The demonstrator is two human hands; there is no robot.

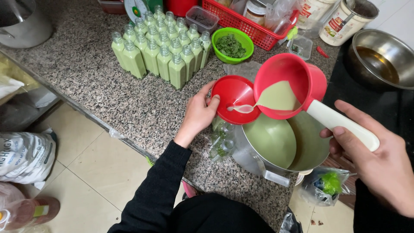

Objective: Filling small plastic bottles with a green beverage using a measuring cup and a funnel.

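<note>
On the speckled stone table [108,86], my left hand [199,113] steadies the red funnel [235,98]; my right hand [379,166] grips the ladle [288,88], tilted leftward above it, pouring green liquid.

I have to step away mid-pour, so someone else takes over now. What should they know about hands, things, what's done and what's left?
Left hand steadies the red funnel on a bottle at the counter edge.
Right hand grips the white handle of the red scoop, tilted, green liquid streaming into the funnel.
Pot beneath, partly full of green liquid.
Done: filled bottles grouped behind.
Left: this bottle, more liquid in the pot.
</note>
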